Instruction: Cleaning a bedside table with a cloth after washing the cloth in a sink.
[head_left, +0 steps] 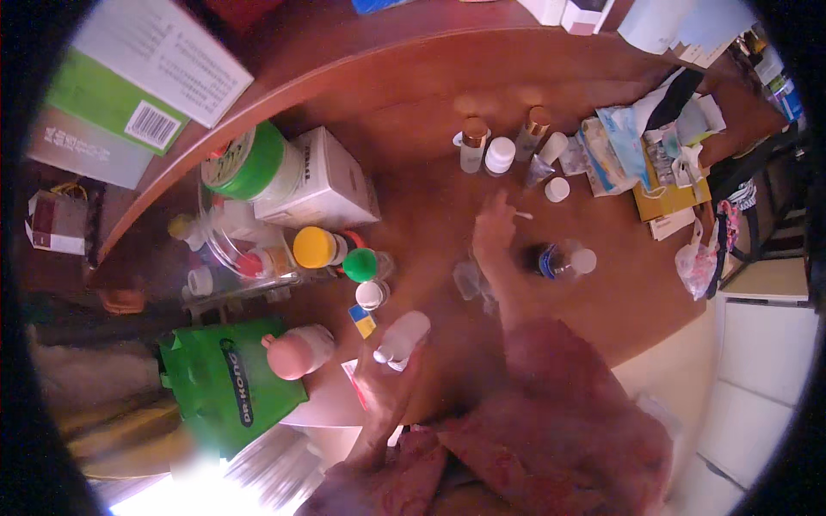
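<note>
My left hand (397, 359) is closed around the lower part of a pale translucent bottle (408, 330), which leans over the brown table. Farther forward, my right hand (495, 225) reaches across the table, its fingers pinched on a thin white stick (522, 215) that juts out to the right. Beyond that hand stand a white bottle (500, 156), a small white cap or jar (557, 190) and two gold-capped bottles, one of them a frosted bottle (472, 150). A crumpled clear plastic piece (469, 280) lies beside my right wrist.
A clear bottle (568, 261) with a white cap is right of my right forearm. At left are a yellow-lidded jar (315, 248), a green-capped bottle (361, 265), a pink bottle (297, 352) and a green bag (228, 383). Packets (611, 150) pile up at far right.
</note>
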The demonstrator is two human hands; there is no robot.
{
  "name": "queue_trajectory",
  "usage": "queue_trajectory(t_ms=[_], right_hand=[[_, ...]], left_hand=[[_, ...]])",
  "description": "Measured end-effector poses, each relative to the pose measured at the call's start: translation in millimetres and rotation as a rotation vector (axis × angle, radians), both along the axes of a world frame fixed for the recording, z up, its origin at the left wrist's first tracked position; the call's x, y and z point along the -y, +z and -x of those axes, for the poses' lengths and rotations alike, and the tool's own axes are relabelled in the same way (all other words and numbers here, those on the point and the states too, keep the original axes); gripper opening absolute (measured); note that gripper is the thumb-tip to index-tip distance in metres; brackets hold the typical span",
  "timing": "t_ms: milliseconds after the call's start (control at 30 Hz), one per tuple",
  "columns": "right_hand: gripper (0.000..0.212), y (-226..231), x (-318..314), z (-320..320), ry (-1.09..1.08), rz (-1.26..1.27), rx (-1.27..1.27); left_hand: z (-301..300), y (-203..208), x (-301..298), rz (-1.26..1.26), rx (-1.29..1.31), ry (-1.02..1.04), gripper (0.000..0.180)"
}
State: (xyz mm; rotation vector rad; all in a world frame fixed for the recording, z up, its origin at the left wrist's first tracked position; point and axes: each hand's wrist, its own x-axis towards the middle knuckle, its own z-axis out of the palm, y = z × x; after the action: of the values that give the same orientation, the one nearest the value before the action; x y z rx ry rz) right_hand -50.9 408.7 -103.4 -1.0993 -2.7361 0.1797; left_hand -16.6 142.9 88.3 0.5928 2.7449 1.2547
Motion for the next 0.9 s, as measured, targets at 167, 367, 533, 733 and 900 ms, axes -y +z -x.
queue_trajectory(t_ms=[167, 367, 533, 733, 900], right_hand=[[0.045, 59.8, 76.4, -81.4, 0.426, 0.074, -0.112], [0.046, 46.2, 75.2, -65.0, 0.556, 0.064, 0.029], [0.042, 8.2, 21.7, 54.0, 0.541, -0.037, -0.319], [0.038, -2.8, 1.4, 61.4, 0.481, -0.045, -0.332], [0.037, 19.5, 38.1, -13.5, 0.182, -0.133, -0.31]], left_hand=[[-6.9, -5.8, 32.9, -0.054, 0.095, 0.059, 0.054], [-10.7, 6.3, 51.2, -0.014, 0.142, 0.115, 0.054], [-12.7, 6.1, 42.7, -0.05, 0.155, 0.151, 0.052], [-16.2, 3.9, 52.8, -0.098, 0.143, 0.164, 0.05], [-22.5, 11.1, 59.7, -0.111, 0.181, 0.176, 0.053]])
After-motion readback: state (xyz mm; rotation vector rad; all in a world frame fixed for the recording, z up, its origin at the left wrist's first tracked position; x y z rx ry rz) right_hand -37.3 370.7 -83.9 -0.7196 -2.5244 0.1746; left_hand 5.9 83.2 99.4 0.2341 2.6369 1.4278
